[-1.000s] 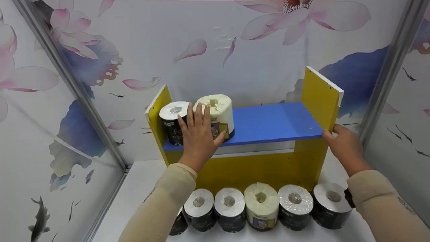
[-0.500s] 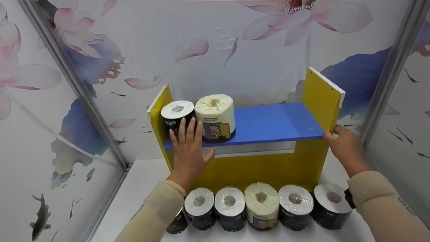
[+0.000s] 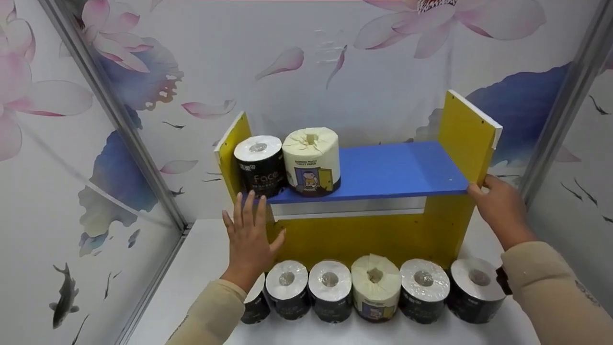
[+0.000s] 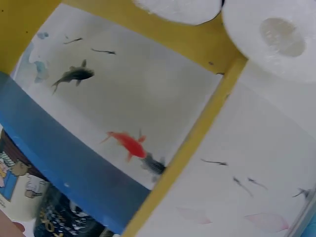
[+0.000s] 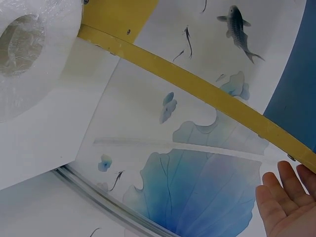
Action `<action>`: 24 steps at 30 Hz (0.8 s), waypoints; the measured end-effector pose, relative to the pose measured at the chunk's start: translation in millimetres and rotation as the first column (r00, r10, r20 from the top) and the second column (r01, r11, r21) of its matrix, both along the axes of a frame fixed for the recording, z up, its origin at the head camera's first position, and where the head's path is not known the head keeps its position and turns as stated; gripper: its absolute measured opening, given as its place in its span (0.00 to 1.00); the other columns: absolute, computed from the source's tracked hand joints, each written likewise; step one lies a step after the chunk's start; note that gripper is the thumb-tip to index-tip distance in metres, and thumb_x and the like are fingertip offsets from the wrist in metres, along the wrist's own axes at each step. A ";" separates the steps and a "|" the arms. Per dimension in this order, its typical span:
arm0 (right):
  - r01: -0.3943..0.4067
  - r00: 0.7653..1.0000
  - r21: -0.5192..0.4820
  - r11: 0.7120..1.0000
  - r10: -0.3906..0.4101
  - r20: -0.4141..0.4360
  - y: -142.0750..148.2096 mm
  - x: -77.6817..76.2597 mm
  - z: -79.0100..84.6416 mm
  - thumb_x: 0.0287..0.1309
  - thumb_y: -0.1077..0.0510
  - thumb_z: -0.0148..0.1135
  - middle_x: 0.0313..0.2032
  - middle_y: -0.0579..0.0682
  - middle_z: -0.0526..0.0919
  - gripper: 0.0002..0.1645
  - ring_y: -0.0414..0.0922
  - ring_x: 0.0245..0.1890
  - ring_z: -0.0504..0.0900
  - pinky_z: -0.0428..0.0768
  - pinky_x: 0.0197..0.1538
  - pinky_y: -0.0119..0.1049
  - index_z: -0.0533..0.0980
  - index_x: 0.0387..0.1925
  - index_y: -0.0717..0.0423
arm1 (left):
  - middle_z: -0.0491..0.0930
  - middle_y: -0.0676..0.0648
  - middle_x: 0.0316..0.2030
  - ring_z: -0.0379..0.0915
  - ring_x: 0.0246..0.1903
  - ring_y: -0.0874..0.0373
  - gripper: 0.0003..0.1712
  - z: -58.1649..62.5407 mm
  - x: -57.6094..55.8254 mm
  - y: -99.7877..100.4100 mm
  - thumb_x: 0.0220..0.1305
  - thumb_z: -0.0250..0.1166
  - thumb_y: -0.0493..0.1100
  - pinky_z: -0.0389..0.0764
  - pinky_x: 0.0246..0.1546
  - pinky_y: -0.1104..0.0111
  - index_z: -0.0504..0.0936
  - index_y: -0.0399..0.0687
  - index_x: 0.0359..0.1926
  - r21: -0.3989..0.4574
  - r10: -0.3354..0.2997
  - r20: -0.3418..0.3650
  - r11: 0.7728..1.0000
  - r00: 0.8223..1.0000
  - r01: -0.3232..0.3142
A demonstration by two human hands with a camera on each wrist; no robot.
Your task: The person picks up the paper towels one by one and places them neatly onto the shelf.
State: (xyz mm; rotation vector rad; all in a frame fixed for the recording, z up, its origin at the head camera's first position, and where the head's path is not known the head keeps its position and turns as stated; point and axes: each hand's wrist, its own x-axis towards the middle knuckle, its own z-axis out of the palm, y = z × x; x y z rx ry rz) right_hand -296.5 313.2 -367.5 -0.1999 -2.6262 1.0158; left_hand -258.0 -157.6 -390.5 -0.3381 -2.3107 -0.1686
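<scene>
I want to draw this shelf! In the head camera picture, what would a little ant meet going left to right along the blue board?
Left yellow side → black-wrapped roll → cream-wrapped roll → bare stretch of blue board → right yellow side.

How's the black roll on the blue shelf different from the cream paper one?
The black round roll with a white top has pale lettering on its side, while the cream paper-wrapped roll shows a cartoon picture. The black roll's top is smooth; the cream roll's is crinkled. The cream roll looks bigger than the black roll. Both stand upright on the flat blue shelf.
</scene>
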 end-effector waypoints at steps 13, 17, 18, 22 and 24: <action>0.019 1.000 -0.009 1.000 -0.019 -0.010 4.5 -1.3 0.9 0.69 0.42 0.42 0.53 0.71 0.74 0.35 0.59 0.40 0.71 0.68 0.36 0.47 0.68 0.61 0.68 | 0.50 0.35 0.71 0.39 0.71 0.36 0.49 -26.0 1.8 -32.5 0.56 0.68 0.58 0.43 0.63 0.34 0.59 0.37 0.70 0.112 0.091 0.162 0.988 0.983 -0.110; 0.005 1.000 -0.006 1.000 -0.005 -0.012 3.1 -1.4 0.7 0.69 0.42 0.41 0.54 0.71 0.74 0.36 0.59 0.40 0.70 0.68 0.38 0.48 0.68 0.61 0.68 | 0.50 0.34 0.71 0.39 0.71 0.36 0.49 -36.5 3.9 -43.9 0.56 0.68 0.57 0.43 0.64 0.35 0.59 0.37 0.70 0.182 0.095 0.211 0.974 0.973 -0.134; 0.002 1.000 -0.008 1.000 -0.002 -0.012 2.7 -1.6 0.5 0.69 0.42 0.41 0.55 0.72 0.73 0.36 0.59 0.40 0.70 0.68 0.38 0.49 0.68 0.61 0.68 | 0.50 0.34 0.71 0.39 0.71 0.36 0.49 -38.7 4.7 -46.6 0.56 0.68 0.56 0.43 0.64 0.35 0.59 0.36 0.70 0.195 0.098 0.221 0.970 0.970 -0.143; 0.008 1.000 -0.013 1.000 -0.008 -0.010 0.3 -1.5 -0.7 0.69 0.42 0.41 0.56 0.72 0.72 0.36 0.60 0.43 0.71 0.70 0.40 0.51 0.67 0.61 0.69 | 0.50 0.33 0.71 0.39 0.71 0.35 0.49 -47.2 8.5 -56.9 0.56 0.69 0.55 0.43 0.64 0.36 0.58 0.35 0.71 0.239 0.110 0.261 0.955 0.959 -0.175; 0.011 1.000 -0.016 1.000 -0.012 -0.012 -0.7 -1.5 -1.9 0.69 0.42 0.41 0.56 0.72 0.73 0.36 0.60 0.43 0.72 0.71 0.40 0.51 0.68 0.61 0.69 | 0.49 0.32 0.71 0.39 0.71 0.35 0.50 -51.5 10.9 -61.3 0.56 0.69 0.55 0.44 0.64 0.36 0.57 0.35 0.71 0.254 0.117 0.285 0.948 0.951 -0.193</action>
